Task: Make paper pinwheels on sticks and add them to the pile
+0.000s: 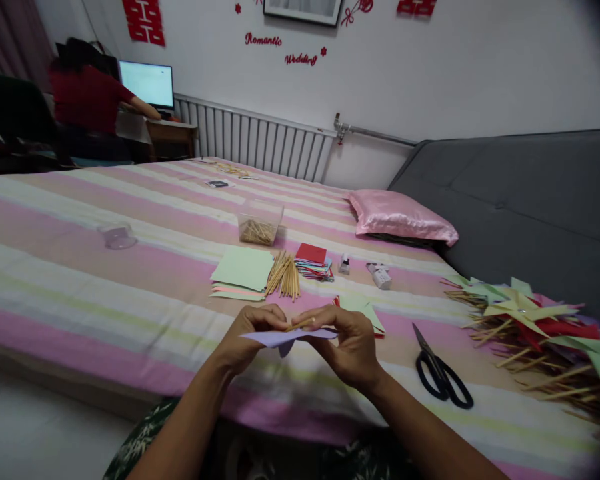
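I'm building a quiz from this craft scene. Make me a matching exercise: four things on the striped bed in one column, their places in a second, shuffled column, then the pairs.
Things
1. black-handled scissors
2. shiny pink satin pillow
3. loose bundle of thin wooden sticks
4. folded lilac paper piece

Places
A. held between both hands, left hand and right hand
B. at the far edge of the bed, against the grey sofa
C. between the pale green paper sheets and the red-topped paper stack
D. to the right of the right hand

Pairs: 1-D, 2-B, 3-C, 4-A

head-worn view, forward-down, bed (80, 267) near, edges blurred
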`<control>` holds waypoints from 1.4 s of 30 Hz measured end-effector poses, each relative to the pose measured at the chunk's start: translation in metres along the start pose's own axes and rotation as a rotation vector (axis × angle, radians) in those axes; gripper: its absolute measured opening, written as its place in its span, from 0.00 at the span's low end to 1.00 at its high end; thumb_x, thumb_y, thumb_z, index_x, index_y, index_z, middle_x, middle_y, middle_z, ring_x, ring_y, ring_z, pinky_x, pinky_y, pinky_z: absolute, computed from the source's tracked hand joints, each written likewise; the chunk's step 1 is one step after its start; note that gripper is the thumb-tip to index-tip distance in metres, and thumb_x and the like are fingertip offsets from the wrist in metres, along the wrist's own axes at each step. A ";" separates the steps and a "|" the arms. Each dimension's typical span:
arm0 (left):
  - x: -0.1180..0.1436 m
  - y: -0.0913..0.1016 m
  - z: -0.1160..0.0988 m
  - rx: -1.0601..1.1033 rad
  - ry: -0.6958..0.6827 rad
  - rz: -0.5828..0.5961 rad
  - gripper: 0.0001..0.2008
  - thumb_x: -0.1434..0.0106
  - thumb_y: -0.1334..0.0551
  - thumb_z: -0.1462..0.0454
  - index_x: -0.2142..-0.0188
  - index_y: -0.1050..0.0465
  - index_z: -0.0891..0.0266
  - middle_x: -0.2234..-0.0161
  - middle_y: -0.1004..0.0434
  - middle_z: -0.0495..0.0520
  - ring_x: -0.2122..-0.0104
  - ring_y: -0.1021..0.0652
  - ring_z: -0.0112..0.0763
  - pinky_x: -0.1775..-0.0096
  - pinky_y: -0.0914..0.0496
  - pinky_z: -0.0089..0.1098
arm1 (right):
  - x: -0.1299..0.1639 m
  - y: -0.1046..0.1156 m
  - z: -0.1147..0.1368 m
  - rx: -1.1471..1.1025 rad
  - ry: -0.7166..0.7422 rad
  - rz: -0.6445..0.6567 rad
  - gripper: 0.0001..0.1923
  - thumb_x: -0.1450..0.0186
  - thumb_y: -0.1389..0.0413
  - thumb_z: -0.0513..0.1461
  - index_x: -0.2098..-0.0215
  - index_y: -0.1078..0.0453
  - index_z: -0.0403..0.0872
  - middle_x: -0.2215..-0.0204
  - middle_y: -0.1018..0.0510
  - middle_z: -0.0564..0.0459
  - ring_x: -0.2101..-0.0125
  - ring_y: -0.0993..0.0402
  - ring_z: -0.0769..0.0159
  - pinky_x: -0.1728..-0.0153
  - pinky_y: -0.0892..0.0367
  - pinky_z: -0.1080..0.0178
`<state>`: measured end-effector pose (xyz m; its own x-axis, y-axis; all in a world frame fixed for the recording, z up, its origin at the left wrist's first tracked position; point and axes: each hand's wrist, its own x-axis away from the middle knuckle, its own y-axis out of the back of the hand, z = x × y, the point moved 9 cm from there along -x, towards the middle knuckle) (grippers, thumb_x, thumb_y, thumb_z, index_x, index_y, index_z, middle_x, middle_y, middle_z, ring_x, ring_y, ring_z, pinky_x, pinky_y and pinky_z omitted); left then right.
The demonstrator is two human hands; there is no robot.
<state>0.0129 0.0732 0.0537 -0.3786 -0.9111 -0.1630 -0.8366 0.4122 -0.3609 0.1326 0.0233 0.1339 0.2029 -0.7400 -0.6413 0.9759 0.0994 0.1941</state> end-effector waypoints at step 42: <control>0.000 0.007 0.000 0.057 -0.071 -0.070 0.06 0.61 0.27 0.66 0.82 0.22 0.62 0.78 0.29 0.51 0.76 0.28 0.27 0.73 0.34 0.28 | 0.004 -0.005 -0.003 -0.049 -0.050 -0.027 0.04 0.45 0.39 0.34 0.71 0.29 0.47 0.68 0.19 0.47 0.65 0.21 0.60 0.65 0.25 0.61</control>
<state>0.0072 0.0761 0.0518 -0.2895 -0.9361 -0.1998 -0.8353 0.3490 -0.4249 0.1289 0.0220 0.1286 0.1732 -0.7751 -0.6076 0.9840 0.1102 0.1399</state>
